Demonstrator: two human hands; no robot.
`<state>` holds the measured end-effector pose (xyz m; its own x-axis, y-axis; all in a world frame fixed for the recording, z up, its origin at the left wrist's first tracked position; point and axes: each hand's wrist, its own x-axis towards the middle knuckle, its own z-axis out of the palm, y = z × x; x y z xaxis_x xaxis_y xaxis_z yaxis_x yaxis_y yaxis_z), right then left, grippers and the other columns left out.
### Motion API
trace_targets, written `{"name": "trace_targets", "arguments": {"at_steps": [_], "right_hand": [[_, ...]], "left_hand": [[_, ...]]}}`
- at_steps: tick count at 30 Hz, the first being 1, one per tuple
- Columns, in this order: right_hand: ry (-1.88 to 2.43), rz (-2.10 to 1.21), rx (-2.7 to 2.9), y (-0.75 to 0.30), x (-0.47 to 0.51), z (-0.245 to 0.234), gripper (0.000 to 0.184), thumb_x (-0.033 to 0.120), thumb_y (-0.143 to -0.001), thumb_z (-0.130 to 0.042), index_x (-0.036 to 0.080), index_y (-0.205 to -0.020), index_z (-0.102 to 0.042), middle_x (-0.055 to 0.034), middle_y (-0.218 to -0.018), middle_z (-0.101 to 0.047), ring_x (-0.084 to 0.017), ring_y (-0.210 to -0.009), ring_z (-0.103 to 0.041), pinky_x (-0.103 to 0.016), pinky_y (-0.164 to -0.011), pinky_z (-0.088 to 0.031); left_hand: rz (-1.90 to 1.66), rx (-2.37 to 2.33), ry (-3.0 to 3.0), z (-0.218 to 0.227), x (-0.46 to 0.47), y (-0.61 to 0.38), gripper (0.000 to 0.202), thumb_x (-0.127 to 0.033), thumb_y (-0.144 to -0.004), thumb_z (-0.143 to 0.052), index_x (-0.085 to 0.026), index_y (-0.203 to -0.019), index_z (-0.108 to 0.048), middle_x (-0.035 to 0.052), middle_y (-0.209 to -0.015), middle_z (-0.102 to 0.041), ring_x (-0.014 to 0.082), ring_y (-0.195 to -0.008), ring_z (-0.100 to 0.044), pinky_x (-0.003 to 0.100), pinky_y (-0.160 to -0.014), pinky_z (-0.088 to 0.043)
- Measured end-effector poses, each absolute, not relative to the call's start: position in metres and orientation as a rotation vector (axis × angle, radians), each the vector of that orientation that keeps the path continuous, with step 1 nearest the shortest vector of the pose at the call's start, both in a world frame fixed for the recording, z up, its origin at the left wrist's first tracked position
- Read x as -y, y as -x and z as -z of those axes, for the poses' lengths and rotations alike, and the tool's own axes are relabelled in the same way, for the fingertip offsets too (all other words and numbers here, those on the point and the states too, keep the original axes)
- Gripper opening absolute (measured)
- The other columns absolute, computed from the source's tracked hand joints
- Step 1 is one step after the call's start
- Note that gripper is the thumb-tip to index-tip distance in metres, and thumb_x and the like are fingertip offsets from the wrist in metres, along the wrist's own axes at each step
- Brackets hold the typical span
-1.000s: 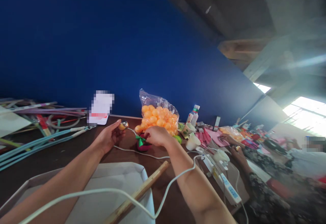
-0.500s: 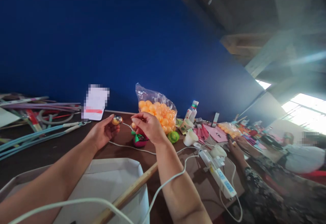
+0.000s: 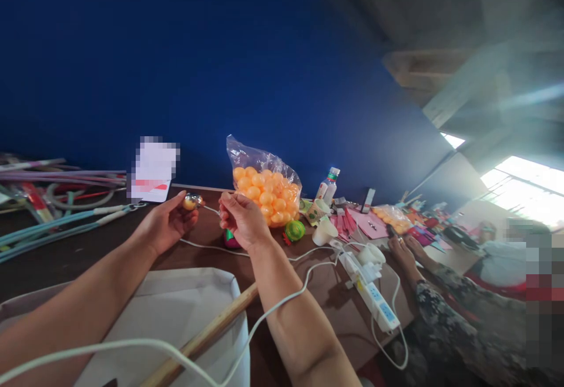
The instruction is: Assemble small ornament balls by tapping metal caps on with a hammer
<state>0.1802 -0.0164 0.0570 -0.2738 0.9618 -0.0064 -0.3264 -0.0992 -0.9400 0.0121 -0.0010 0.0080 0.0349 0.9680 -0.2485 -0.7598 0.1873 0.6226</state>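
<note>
Left hand is raised above the tabletop, thumb and fingers clamped on a small ball, orange with a shiny patch. Right hand is just beside it, hands near but not touching, its fingers curled tight together at the tips; can't tell what is pinched between them. A thin pale thread runs from the ball toward the right hand. Behind the right hand sits a clear plastic bag full of orange balls, upright on the tabletop. A pink and green item is partly hidden under the right hand, and a green ring lies just right of the bag. Further right are a plastic bottle, a paper cup and a white power strip. A white cable drapes over the right forearm. A wooden stick lies across the edge of a white tray near the camera. Coloured tubes are piled at far left. Another person's hand rests on the tabletop at right. A blue wall stands behind.
</note>
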Motion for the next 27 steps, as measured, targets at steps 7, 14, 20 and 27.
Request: {"name": "trace_targets", "arguments": {"at_steps": [7, 14, 20, 27], "right_hand": [[0.910, -1.592, 1.136, -0.1780, 0.0200, -0.0581, 0.048, 0.050, -0.056, -0.088, 0.016, -0.075, -0.061, 0.0018, -0.069, -0.066, -0.007, -0.054, -0.058, -0.018, -0.044, -0.045], [0.869, -1.558, 1.154, -0.1770, 0.0218, -0.0561, 0.044, 0.043, -0.058, -0.089, 0.019, -0.077, -0.059, 0.0048, -0.062, -0.064, -0.007, -0.047, -0.054, -0.017, -0.040, -0.044], [0.860, -1.569, 1.179, -0.1761, 0.0239, -0.0562, 0.041, 0.043, -0.057, -0.089, 0.017, -0.073, -0.062, 0.0034, -0.063, -0.065, -0.007, -0.050, -0.055, -0.018, -0.043, -0.045], [0.899, -1.578, 1.187, -0.1764, 0.0223, -0.0523, 0.040, 0.041, -0.057, -0.089, 0.016, -0.079, -0.068, 0.0013, -0.067, -0.068, -0.008, -0.053, -0.056, -0.019, -0.047, -0.047]], "left_hand": [[-1.374, -0.698, -0.355, -0.0077, -0.0001, -0.0124, 0.027, -0.016, -0.099, -0.046, -0.006, -0.082, -0.065, 0.0085, -0.064, -0.072, 0.0128, -0.050, -0.068, 0.020, -0.049, -0.058], [-1.370, -0.649, -0.372, -0.0059, -0.0001, -0.0133, 0.026, -0.015, -0.100, -0.046, -0.005, -0.089, -0.068, 0.0106, -0.069, -0.074, 0.0133, -0.052, -0.070, 0.020, -0.053, -0.060], [-1.377, -0.591, -0.437, -0.0012, -0.0001, -0.0138, 0.026, -0.013, -0.100, -0.045, -0.007, -0.097, -0.069, 0.0104, -0.076, -0.077, 0.0139, -0.058, -0.073, 0.021, -0.060, -0.062], [-1.304, -0.587, -0.536, -0.0006, 0.0035, -0.0139, 0.024, -0.009, -0.096, -0.048, -0.005, -0.097, -0.072, 0.0127, -0.086, -0.078, 0.0172, -0.074, -0.076, 0.025, -0.074, -0.063]]}}
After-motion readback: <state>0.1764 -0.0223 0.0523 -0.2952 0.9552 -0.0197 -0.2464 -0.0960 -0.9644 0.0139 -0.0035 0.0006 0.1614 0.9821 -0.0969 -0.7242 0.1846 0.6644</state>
